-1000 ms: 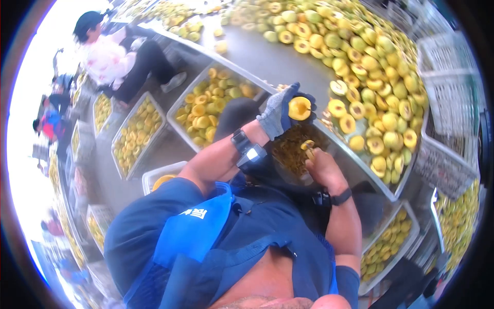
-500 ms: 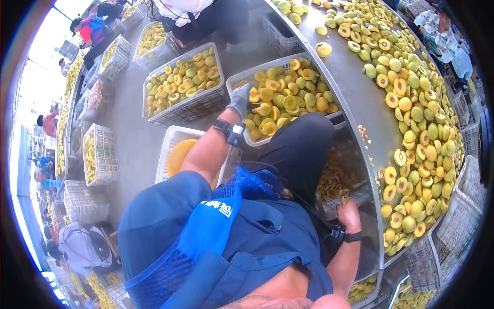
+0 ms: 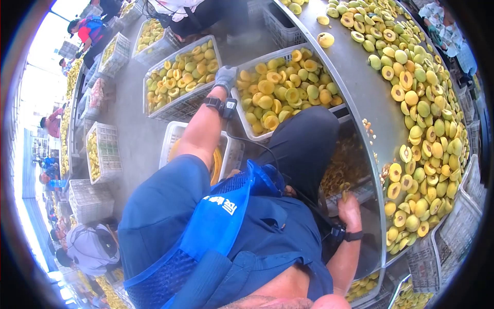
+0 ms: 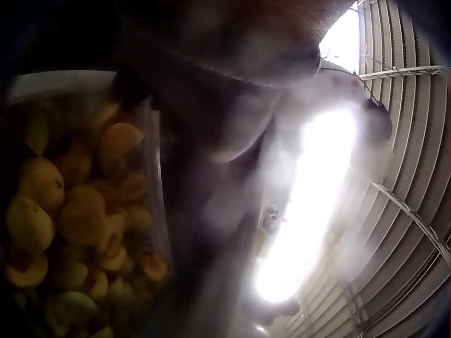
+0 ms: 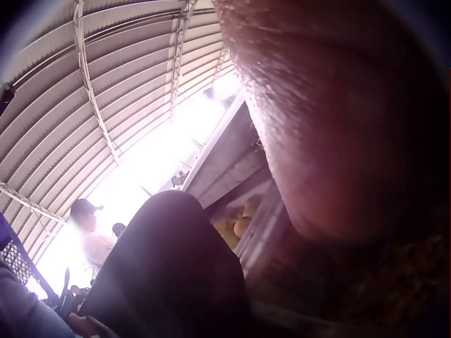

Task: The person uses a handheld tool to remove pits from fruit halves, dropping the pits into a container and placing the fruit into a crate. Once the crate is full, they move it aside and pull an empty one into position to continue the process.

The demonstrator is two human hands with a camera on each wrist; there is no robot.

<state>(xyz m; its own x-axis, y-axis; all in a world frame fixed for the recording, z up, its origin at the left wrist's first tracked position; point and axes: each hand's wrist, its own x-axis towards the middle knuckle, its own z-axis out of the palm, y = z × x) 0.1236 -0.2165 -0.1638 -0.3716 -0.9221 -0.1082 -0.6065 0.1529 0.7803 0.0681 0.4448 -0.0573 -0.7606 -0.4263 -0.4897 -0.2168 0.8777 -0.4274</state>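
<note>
My left hand (image 3: pixel 225 78), in a grey glove, is by the upper left corner of a crate (image 3: pixel 262 135) of halved yellow fruit (image 3: pixel 292 95). No fruit shows in it, and how its fingers lie is unclear. In the left wrist view, fruit halves (image 4: pixel 84 215) fill a crate beside the dark, blurred hand. My bare right hand (image 3: pixel 350 210) grips a small tool (image 3: pixel 345 191) low beside the metal table (image 3: pixel 355 77). The right wrist view shows part of that hand (image 5: pixel 317 134) close up, its fingertips and the tool hidden.
A pile of fruit halves (image 3: pixel 427 134) lies along the table's right part. Another full crate (image 3: pixel 180 100) stands to the left, and a white basket (image 3: pixel 172 139) with something yellow sits near my knee. Scraps (image 3: pixel 339 167) lie below the table's edge. Other people are around.
My left hand went from beside the table, holding a fruit half, out over the crate, then left to its corner; the half is no longer seen in it. My right hand moved lower, keeping the tool.
</note>
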